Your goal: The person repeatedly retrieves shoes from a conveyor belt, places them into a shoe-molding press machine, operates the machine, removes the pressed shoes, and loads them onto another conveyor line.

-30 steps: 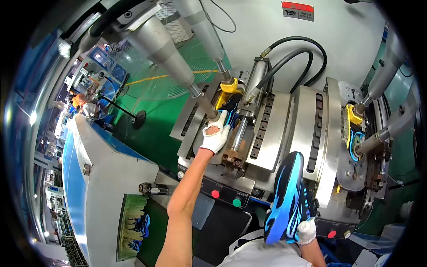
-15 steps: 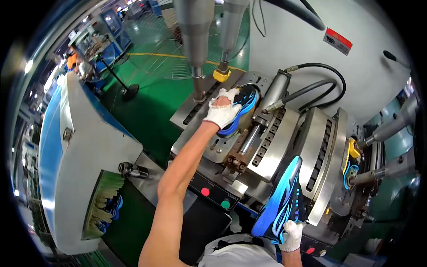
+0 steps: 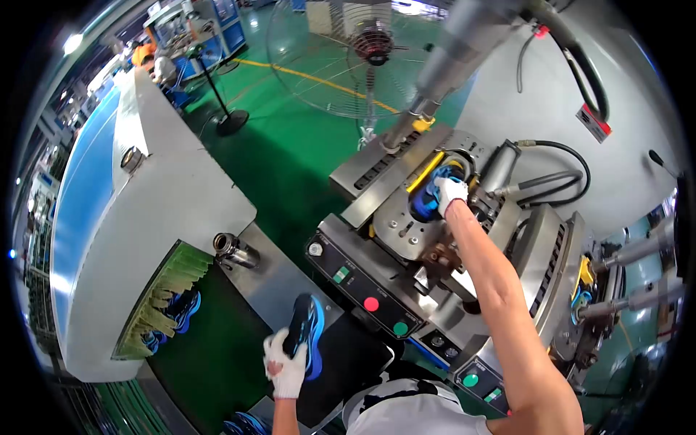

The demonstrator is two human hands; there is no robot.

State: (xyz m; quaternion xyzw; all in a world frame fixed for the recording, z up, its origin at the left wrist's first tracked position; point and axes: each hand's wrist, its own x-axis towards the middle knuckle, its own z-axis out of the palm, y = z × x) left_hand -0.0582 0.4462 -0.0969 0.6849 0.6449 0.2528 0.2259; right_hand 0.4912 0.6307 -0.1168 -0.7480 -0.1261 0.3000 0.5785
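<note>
My left hand [image 3: 285, 366], in a white glove with bare fingertips, grips a black and blue sports shoe [image 3: 313, 337] above the metal ledge beside the conveyor. At the press, my right hand [image 3: 451, 194], also gloved, has its fingers curled at a second blue sports shoe [image 3: 428, 192]. That shoe sits in the oval opening of the metal press plate [image 3: 391, 225], and my hand covers part of it. A yellow strip [image 3: 425, 172] runs along the opening's left side.
A steel flask [image 3: 235, 250] stands on the ledge by the white-walled tunnel [image 3: 181, 196]. Shoes [image 3: 181, 312] show at its fringed mouth. Control buttons [image 3: 371, 304] line the press front. Press cylinders [image 3: 464, 58] hang above, and a fan [image 3: 373, 43] stands behind.
My left hand has left the press and moved down-left with a shoe. My right hand has gone from the lower right to the press opening, where a shoe now sits. The view has shifted.
</note>
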